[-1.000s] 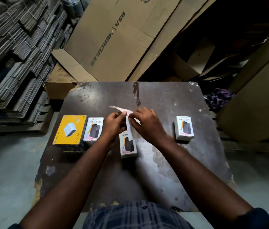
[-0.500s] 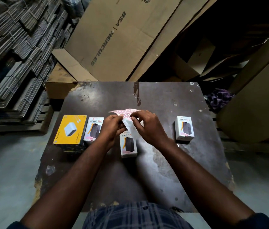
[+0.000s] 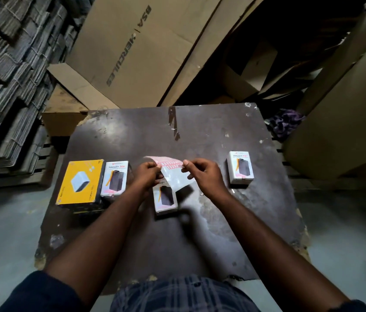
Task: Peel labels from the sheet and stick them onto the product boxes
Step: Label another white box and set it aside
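Observation:
A curled label sheet (image 3: 173, 171) with pink labels hangs over the middle of the dark table (image 3: 211, 233). My left hand (image 3: 147, 175) pinches its left side, and my right hand (image 3: 202, 174) pinches its upper right edge. Under the sheet lies a white product box (image 3: 165, 199), partly hidden by my left hand. Another white box (image 3: 114, 177) sits to the left beside a yellow box (image 3: 79, 182). A third white box (image 3: 240, 166) stands to the right and carries a small pink label near its lower edge.
Large flattened cardboard cartons (image 3: 137, 48) lean behind the table. Bundled stacks of flat card (image 3: 8, 75) fill the left side. More brown cardboard (image 3: 346, 122) stands at the right, with a purple cloth (image 3: 286, 121) beside it. Grey floor surrounds the table.
The sheet has unfolded and spread wider between my hands. My right hand moved to the right and slightly up along the sheet's top edge. The boxes have not moved.

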Demonstrator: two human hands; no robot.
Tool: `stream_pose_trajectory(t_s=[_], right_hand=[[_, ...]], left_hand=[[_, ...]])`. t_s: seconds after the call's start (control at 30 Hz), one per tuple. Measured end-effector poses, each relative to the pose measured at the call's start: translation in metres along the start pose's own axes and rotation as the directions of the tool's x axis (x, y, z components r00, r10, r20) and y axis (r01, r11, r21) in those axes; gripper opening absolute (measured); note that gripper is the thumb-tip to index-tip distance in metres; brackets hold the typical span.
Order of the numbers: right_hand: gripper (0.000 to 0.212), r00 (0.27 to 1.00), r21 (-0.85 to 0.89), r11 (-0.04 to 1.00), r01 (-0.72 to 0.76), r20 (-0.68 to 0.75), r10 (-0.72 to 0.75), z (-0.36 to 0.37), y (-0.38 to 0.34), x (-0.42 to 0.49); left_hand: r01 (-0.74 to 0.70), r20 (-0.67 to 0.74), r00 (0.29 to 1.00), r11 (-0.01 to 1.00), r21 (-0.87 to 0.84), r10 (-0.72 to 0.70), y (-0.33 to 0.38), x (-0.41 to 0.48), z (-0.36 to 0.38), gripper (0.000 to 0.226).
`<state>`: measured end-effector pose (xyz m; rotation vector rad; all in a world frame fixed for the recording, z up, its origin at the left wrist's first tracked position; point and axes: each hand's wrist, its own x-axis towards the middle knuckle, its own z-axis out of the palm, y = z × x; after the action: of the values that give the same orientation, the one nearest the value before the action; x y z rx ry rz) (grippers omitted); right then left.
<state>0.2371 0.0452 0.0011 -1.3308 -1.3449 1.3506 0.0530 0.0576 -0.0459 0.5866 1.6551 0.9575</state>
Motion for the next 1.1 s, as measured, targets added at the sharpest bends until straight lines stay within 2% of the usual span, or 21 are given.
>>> stream_pose_trajectory(t_s=[0.1,0.23,0.5,0.63,0.73,0.8,0.93,1.1], right_hand=[[0.011,0.997,0.127,0.989,-0.074,-0.01,0.076,-0.006,-0.001,0.003],[0.007,0.989,0.245,0.96,-0.135,-0.023,0.145,-0.014,0.002,0.009],[0.013,0.964,0.25,0.935,-0.251,-0.027,0.266,-0.023,0.017,0.034],[0.019,0.947,0.235,0.923,-0.304,-0.026,0.319,-0.021,0.024,0.042],[0.011,0.925,0.291,0.892,-0.346,-0.056,0.376,-0.015,0.03,0.044],[0.007,0.901,0.331,0.855,-0.4,-0.029,0.433,-0.01,0.035,0.044],[0.008,0.848,0.342,0.789,-0.51,0.046,0.528,-0.001,0.048,0.038],[0.007,0.793,0.336,0.726,-0.6,0.13,0.596,0.016,0.064,0.021]], left_hand=[[0.0,0.044,0.999,0.998,0.06,-0.002,0.004,0.02,0.008,0.009],[0.009,0.066,0.998,0.998,0.057,-0.013,0.007,0.045,0.021,0.009],[-0.006,0.017,1.0,0.984,0.178,0.003,0.009,0.087,0.036,0.022],[-0.039,0.012,0.999,0.949,0.314,0.037,0.005,0.103,0.029,0.031],[-0.063,0.002,0.998,0.938,0.342,0.067,0.0,0.104,0.023,0.033],[-0.063,0.006,0.998,0.952,0.299,0.064,-0.005,0.103,0.018,0.037],[-0.081,-0.091,0.989,0.947,0.311,0.114,-0.024,0.098,-0.002,0.039],[-0.139,-0.088,0.98,0.93,0.341,0.179,-0.054,0.061,-0.021,0.046]])
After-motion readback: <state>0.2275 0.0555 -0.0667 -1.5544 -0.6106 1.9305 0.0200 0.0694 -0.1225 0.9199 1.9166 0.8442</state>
